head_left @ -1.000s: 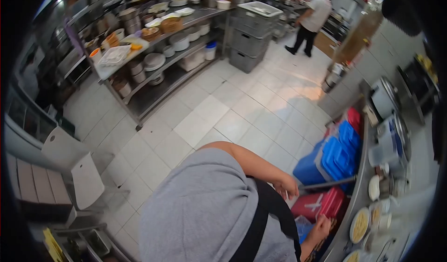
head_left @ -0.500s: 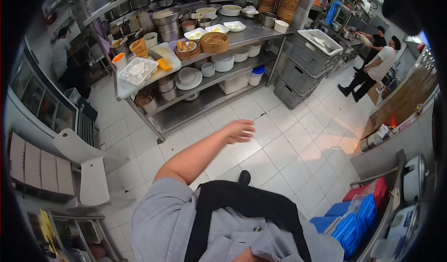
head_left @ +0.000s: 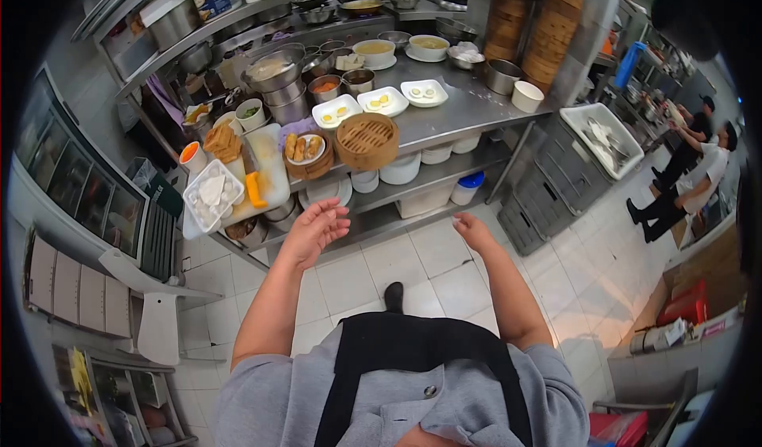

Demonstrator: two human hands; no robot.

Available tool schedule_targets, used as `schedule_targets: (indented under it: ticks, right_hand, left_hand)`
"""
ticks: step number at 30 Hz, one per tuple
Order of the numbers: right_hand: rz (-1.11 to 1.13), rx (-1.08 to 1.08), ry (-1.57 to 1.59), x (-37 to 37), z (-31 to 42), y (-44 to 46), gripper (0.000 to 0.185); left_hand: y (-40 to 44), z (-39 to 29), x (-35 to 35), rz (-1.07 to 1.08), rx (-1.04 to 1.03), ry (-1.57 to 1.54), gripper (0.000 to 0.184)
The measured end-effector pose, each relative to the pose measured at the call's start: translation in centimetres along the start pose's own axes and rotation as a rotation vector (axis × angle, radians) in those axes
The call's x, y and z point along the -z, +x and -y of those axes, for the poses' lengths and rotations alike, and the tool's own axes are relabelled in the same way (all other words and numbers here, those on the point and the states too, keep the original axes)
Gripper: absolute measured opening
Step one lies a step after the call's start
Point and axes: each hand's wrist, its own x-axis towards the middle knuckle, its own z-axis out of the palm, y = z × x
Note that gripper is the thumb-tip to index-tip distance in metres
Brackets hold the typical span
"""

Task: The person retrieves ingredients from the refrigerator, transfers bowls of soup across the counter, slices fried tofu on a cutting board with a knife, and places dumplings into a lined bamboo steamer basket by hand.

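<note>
My left hand (head_left: 316, 231) is raised before the counter's near edge, its fingers apart and nothing in them. To its right hangs my right hand (head_left: 471, 231), fingers curled; whether they hold anything is too small to tell. Beyond my left hand, on the steel counter (head_left: 444, 125), stand a bamboo steamer (head_left: 367, 140) and a smaller steamer with fried rolls (head_left: 307, 152). Behind them are white dishes with egg halves (head_left: 382, 101). An orange-handled knife (head_left: 255, 190) lies on the cutting board (head_left: 272, 165), beside a plastic tray of white pieces (head_left: 213, 196).
Grey crates (head_left: 548, 185) stand right of the counter, topped by a white tub of utensils (head_left: 601, 139). Two people (head_left: 698, 181) stand at the far right. A white chair (head_left: 159, 320) is at the left. Stacked steamers (head_left: 553, 38) rise at the counter's back.
The view has turned from the right-hand shelf with coolers to the steel counter, now nearer. Both my hands have come up in front of it; the right one was out of view half a second ago.
</note>
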Motion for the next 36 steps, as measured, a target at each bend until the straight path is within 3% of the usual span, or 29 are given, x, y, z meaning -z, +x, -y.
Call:
schedule_targets:
  ticks: [2,4,8,17,23,28,32,36]
  right_hand:
    - [0.048,0.108,0.173,0.6,3.6,3.4,0.034]
    - [0.089,0.096,0.24,0.2,2.3,7.7,0.032]
    - [0.257,-0.058,0.283,4.2,1.3,11.6,0.03]
    - [-0.199,0.022,0.63,13.5,-2.1,24.0,0.02]
    - [-0.391,0.39,0.177,16.1,-8.3,36.4,0.015]
    - [-0.159,0.261,0.505,18.5,-8.6,39.2,0.014]
    - [-0.024,0.287,0.474,20.5,-9.3,40.3,0.011]
    - [-0.004,0.218,0.553,21.4,-9.9,41.7,0.011]
  left_hand:
    - [4.1,-2.0,-0.9,0.03,-0.058,0.024,0.035]
    - [9.2,-3.7,-1.4,0.075,-0.088,0.02,0.036]
    - [22.2,-5.4,-2.8,0.135,-0.08,-0.067,0.044]
    - [53.6,-3.1,-9.3,-0.153,-0.072,-0.078,0.076]
    - [71.0,1.5,-11.3,-0.392,-0.131,-0.04,0.08]
    - [78.8,0.9,-14.7,-0.578,-0.021,-0.135,0.081]
    - [85.1,2.1,-13.8,-0.646,-0.084,-0.144,0.083]
    - [88.0,2.8,-12.9,-0.692,-0.148,-0.248,0.071]
